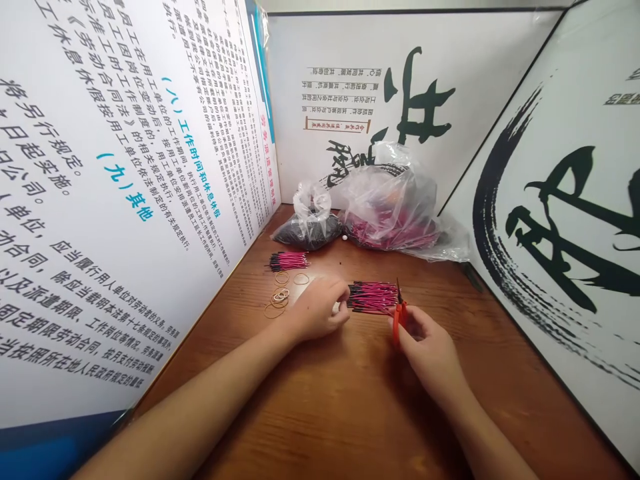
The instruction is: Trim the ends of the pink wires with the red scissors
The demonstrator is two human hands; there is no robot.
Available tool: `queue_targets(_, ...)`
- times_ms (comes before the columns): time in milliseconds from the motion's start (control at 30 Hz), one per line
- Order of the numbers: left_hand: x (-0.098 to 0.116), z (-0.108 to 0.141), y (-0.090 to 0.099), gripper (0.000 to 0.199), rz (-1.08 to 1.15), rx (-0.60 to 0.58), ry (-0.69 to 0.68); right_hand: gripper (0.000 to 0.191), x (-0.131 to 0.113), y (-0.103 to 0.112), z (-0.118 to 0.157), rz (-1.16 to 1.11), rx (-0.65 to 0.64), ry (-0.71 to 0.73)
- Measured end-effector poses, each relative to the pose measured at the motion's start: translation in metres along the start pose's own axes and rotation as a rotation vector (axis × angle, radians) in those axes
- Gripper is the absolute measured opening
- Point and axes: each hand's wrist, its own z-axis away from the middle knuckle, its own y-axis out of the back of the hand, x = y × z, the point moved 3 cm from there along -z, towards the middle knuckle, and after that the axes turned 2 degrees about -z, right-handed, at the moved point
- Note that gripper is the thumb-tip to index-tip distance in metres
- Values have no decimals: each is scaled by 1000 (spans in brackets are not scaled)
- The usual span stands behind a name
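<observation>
Brown wood makes up my desk (350,413), and white boards with writing (125,167) stand around it. A bunch of pink wires (369,297) with black ends lies between my hands. My left hand (320,310) is closed, pinching the near end of the bunch. My right hand (425,350) is closed on small orange scissors (399,319), and their tips are just beside the other end. Past my left hand sit another bunch (289,261) and some rubber bands (277,298). Behind them, a bag of black bits (306,232) and a bag of pink wires (387,217) sit against the boards.
</observation>
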Motion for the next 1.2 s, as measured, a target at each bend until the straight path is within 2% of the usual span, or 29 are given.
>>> queue_targets(133,14,1,1,10,47,26,-49,30,-7,2,3,-3,26,31)
queue_targets(300,24,5,-7,9,311,193,24,28,-16,-11,11,-64,-98,59)
queue_targets(400,30,8,-13,7,403,230,94,28,-19,-22,16,-108,-165,64)
queue_targets(567,43,10,-18,11,921,243,326,31,-23,-31,24,-153,-186,50)
queue_targets(667,52,12,-18,10,1076,236,334,30,-25,-31,25,-137,-198,52)
queue_targets(800,49,13,-20,13,1113,260,354,24,-25,-24,20,-30,-199,76)
queue_targets(900,40,13,-23,18,1052,289,391,20,-27,-9,16,125,-178,107)
queue_targets(1033,32,13,-24,19,965,318,397,26,-33,13,18,306,-118,102)
queue_targets(1200,33,13,-20,18,933,308,392,28,-41,17,25,386,-106,115)
